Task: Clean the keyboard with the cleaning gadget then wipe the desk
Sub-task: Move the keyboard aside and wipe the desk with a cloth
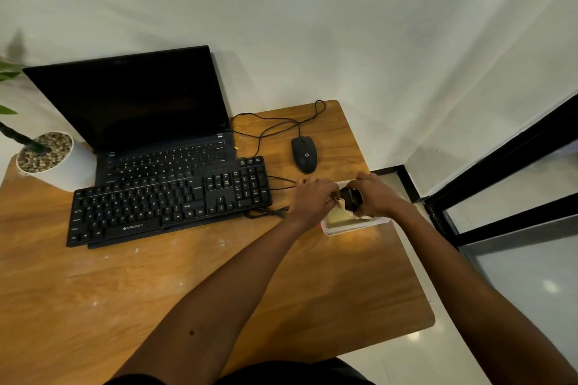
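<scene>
A black external keyboard (169, 206) lies on the wooden desk (156, 291), overlapping the front of a black laptop (140, 109). At the desk's right edge stands a white tray (350, 226) with a yellowish cloth (339, 216) in it. Over the tray, my left hand (312, 197) and my right hand (377, 194) meet around a small black gadget (352, 197). My right hand grips the gadget from the right. My left hand's fingers pinch at its left end, where something thin and brownish shows. Most of the gadget is hidden by my fingers.
A black wired mouse (304, 154) sits behind my hands, its cable looping toward the laptop. The keyboard's cable lies bunched just left of the tray. A white pot with pebbles and a plant (47, 155) stands at the far left. The desk's right edge drops to a tiled floor.
</scene>
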